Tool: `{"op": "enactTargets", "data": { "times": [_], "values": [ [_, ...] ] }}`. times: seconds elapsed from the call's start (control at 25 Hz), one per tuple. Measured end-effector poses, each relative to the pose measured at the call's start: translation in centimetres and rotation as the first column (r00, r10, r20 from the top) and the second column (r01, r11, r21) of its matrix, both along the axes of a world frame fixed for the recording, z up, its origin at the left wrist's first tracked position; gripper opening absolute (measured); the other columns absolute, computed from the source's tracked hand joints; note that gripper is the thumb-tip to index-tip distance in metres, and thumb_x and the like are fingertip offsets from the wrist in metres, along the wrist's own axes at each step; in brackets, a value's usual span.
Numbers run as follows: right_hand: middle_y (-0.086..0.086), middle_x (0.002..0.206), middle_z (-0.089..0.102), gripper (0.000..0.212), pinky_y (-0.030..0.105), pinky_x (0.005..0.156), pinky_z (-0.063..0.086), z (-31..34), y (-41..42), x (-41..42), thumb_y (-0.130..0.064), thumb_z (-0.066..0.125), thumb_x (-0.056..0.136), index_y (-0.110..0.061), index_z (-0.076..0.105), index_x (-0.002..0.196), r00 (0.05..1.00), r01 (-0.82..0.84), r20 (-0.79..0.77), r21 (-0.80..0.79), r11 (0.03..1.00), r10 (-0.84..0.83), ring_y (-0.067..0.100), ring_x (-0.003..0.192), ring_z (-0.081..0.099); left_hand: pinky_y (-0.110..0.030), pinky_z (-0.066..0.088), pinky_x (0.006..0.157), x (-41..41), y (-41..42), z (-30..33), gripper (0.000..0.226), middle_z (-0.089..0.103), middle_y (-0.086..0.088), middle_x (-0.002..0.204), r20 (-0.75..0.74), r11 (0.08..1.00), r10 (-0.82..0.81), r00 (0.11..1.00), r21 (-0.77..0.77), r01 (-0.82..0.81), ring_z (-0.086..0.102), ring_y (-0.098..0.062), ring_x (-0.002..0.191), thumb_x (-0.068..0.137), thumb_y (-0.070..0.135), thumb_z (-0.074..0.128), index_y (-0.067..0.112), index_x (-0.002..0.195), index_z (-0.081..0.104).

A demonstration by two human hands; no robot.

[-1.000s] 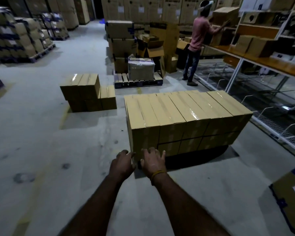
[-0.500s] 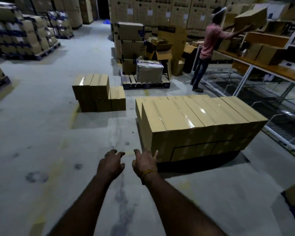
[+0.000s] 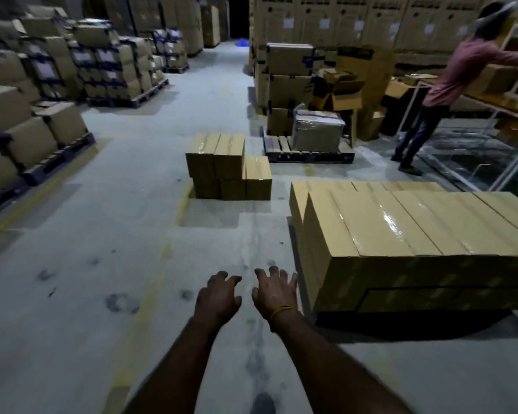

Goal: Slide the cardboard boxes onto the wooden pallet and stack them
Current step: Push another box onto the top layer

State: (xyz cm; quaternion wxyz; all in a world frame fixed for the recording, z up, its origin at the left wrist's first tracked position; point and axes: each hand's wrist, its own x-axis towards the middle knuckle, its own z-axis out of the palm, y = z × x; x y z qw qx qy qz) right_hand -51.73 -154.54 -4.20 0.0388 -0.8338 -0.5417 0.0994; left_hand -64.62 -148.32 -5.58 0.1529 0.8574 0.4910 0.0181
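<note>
Head view: both hands are held out empty over the grey concrete floor (image 3: 72,294), left hand (image 3: 219,297) and right hand (image 3: 274,289) with fingers spread, the right just beside the stacked cardboard boxes (image 3: 416,246). Long, tan, glossy-taped boxes are packed in two layers; the pallet beneath is lost in shadow, possibly wooden. A smaller box stack (image 3: 228,167) is seen well apart on the floor.

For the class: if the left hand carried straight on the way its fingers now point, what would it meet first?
Probably the small stack of cardboard boxes on the floor ahead. The left hand, open and empty, points up the aisle over bare concrete floor; depth is unclear, so it might pass beside them.
</note>
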Motion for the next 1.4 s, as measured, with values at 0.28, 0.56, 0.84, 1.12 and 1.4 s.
{"op": "enactTargets", "data": {
  "times": [0.28, 0.56, 0.84, 1.12, 1.4],
  "values": [
    [0.010, 0.147, 0.039, 0.050, 0.057, 0.115, 0.014, -0.5, 14.6, 1.8, -0.038, 0.043, 0.099, -0.027, 0.035, 0.147, 0.997, -0.063, -0.052, -0.009, 0.998, 0.063, 0.032, 0.135, 0.035, -0.041, 0.039, 0.107, 0.8, 13.6, 0.0, 0.058, 0.031, -0.005, 0.155, -0.023, 0.998, 0.062, 0.998, -0.028, -0.062, 0.032, -0.025, 0.141, 0.094, 0.039, 0.057, 0.032, 0.148, 0.037],
    [0.009, 0.148, 0.035, 0.051, 0.051, 0.113, 0.023, -0.5, 27.1, 3.5, -0.040, 0.042, 0.099, -0.028, 0.033, 0.148, 0.985, -0.137, -0.110, -0.041, 0.990, 0.132, 0.031, 0.132, 0.039, -0.041, 0.038, 0.106, 1.5, 25.6, 0.8, 0.058, 0.030, -0.005, 0.155, -0.018, 0.991, 0.130, 0.991, -0.037, -0.131, 0.032, -0.024, 0.142, 0.095, 0.038, 0.055, 0.031, 0.149, 0.035],
    [0.010, 0.150, 0.029, 0.054, 0.042, 0.102, 0.042, -1.4, 38.9, 4.8, -0.038, 0.043, 0.100, -0.027, 0.028, 0.151, 0.979, -0.136, -0.159, -0.048, 0.990, 0.127, 0.031, 0.127, 0.046, -0.038, 0.038, 0.107, 1.5, 37.8, -0.2, 0.060, 0.029, -0.004, 0.155, -0.013, 0.991, 0.125, 0.992, -0.044, -0.125, 0.031, -0.023, 0.142, 0.095, 0.038, 0.054, 0.031, 0.150, 0.032],
    [0.009, 0.153, 0.028, 0.055, 0.041, 0.102, 0.041, -0.9, 55.1, 4.7, -0.041, 0.043, 0.100, -0.029, 0.027, 0.151, 0.992, -0.061, -0.115, -0.038, 0.997, 0.056, 0.029, 0.128, 0.046, -0.039, 0.037, 0.108, 1.6, 55.4, 0.2, 0.061, 0.028, -0.004, 0.156, 0.002, 0.999, 0.038, 0.999, -0.019, -0.037, 0.031, -0.023, 0.142, 0.095, 0.037, 0.054, 0.032, 0.151, 0.030],
    [0.010, 0.151, 0.032, 0.054, 0.044, 0.106, 0.035, 0.7, 68.8, 4.2, -0.040, 0.043, 0.100, -0.029, 0.028, 0.151, 0.996, 0.039, -0.084, -0.018, 0.999, -0.040, 0.029, 0.131, 0.044, -0.040, 0.039, 0.105, 2.3, 70.3, 1.3, 0.062, 0.031, -0.004, 0.154, -0.017, 0.999, -0.049, 0.999, 0.000, 0.049, 0.034, -0.024, 0.140, 0.095, 0.037, 0.055, 0.031, 0.151, 0.030]
  ]
}}
